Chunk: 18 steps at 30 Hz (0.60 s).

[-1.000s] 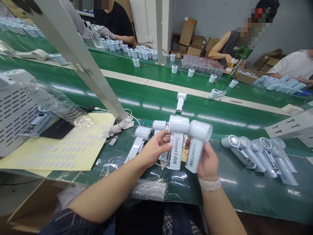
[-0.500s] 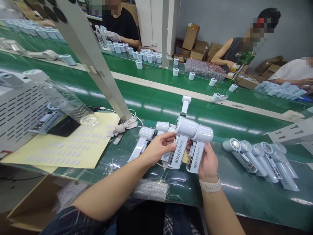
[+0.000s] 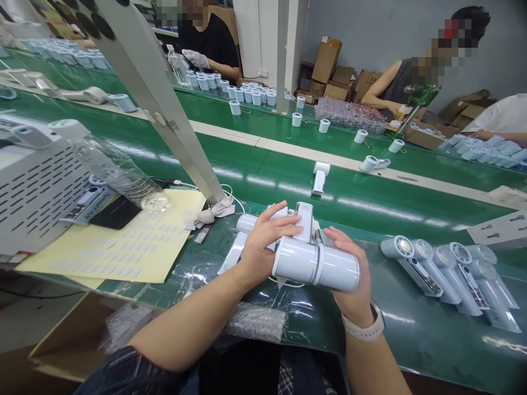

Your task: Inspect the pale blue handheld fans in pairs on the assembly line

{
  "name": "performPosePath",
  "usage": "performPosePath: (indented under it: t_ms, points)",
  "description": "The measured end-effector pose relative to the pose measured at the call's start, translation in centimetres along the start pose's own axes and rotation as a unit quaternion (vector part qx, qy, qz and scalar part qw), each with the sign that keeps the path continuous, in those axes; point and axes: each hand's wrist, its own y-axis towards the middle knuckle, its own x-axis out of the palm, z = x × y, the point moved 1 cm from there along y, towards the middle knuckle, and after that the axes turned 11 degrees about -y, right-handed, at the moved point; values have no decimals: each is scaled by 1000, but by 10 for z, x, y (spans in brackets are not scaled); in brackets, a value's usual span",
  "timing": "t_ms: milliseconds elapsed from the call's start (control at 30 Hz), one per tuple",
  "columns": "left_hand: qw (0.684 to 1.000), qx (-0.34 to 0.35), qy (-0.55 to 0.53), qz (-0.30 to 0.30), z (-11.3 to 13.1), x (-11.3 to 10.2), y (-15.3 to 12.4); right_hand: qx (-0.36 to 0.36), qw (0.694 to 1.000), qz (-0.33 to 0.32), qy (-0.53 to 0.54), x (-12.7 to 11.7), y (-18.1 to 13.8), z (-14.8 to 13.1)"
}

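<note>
Two light-blue handheld fans are between my hands, side by side, with their round heads toward me and their handles pointing away. My left hand [image 3: 261,241] holds the left fan [image 3: 295,262], its fingers laid over the handle. Around the right fan [image 3: 341,269] is my right hand [image 3: 356,274], its thumb side against the head and its fingers partly hidden behind it. The two heads touch end to end. Just behind my left hand, another fan [image 3: 233,252] lies on the green bench, partly covered by the hand.
To the right lies a row of several fans [image 3: 428,274], some in clear sleeves. A yellow sheet with white stickers [image 3: 164,258], a plastic bottle [image 3: 119,164] and a slanted metal post [image 3: 181,131] are on the left. One fan [image 3: 320,178] rests on the green belt; co-workers sit beyond.
Both fans have tipped from upright, printed sides facing me, to heads toward me and handles away. My left fingers have moved up over the handle. The view has shifted slightly.
</note>
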Motion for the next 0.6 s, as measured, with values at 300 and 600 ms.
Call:
performPosePath:
  t_ms: [300,600]
  points:
    - [949,271,159,16,2,1,-7,-135,985,-16,-108,-6,-3,11]
    - [974,199,100,-34,-6,7,-2,-73,987,-24,-138,7,-4,20]
